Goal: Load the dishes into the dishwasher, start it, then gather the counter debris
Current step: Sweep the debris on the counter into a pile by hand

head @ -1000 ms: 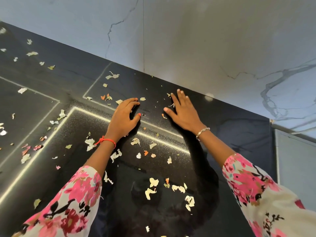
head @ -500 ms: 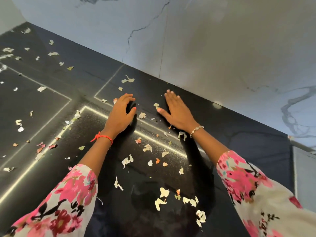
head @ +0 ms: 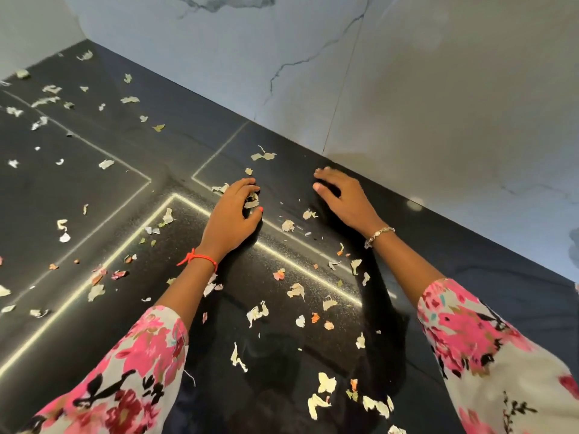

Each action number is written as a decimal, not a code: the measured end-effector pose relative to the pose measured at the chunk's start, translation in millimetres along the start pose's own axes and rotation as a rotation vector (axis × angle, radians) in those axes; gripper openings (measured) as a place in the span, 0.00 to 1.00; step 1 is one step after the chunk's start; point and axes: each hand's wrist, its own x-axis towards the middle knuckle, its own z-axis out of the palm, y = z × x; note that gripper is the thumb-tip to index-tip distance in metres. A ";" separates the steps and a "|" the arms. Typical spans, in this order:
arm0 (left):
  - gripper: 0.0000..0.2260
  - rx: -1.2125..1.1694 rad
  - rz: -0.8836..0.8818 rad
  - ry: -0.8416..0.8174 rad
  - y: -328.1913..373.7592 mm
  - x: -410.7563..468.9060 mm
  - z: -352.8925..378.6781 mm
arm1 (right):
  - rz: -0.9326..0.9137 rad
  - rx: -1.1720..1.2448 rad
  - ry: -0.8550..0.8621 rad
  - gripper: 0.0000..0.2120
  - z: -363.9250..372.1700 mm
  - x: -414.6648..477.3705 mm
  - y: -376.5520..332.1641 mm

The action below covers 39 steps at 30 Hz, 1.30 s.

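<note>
We see torn scraps [head: 296, 291], pale with a few orange and pink bits, strewn over most of a black counter [head: 94, 189]. They run from the far corner in the upper left of the frame down to the bottom middle, where a looser cluster [head: 326, 383] lies.

The left hand [head: 233, 211] rests on the counter at the centre of the frame. Its fingers are curled in over a small bunch of scraps [head: 252, 200], with the thumb closing against it from below. More bits lie just beside its knuckles on the upper left.

The right hand [head: 344, 198] sits to the right of it, near the foot of the wall, palm down with the fingers bent. We cannot tell whether anything is caught beneath them. Loose pieces lie on the dark strip between the two hands.

A red thread [head: 200, 258] is tied at the left wrist and a beaded bracelet [head: 379, 233] circles the right. Floral pink sleeves fill the lower corners, the left sleeve [head: 125, 377] and the right sleeve [head: 488, 355]. Both forearms lie over part of the litter and hide what is beneath.

Thin pale lines [head: 173, 196] cross the counter and meet in corners near the left hand. A grey-veined marble wall [head: 438, 89] rises behind, across the upper half of the frame.
</note>
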 end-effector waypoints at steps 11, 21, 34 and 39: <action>0.16 -0.022 0.002 0.027 0.8 -1.1 0.3 | 0.002 -0.379 -0.188 0.30 14.4 -13.0 -7.1; 0.11 -0.206 -0.004 0.234 0.0 -7.2 -18.9 | -0.116 -0.136 -0.284 0.25 38.1 38.3 -62.3; 0.08 -0.245 -0.094 0.169 -23.0 -60.4 -48.0 | -0.420 -0.192 -0.519 0.22 79.9 -1.4 -94.4; 0.09 -0.141 -0.085 0.131 -18.1 -101.9 -47.8 | -0.165 0.021 -0.357 0.19 31.3 -41.9 -73.7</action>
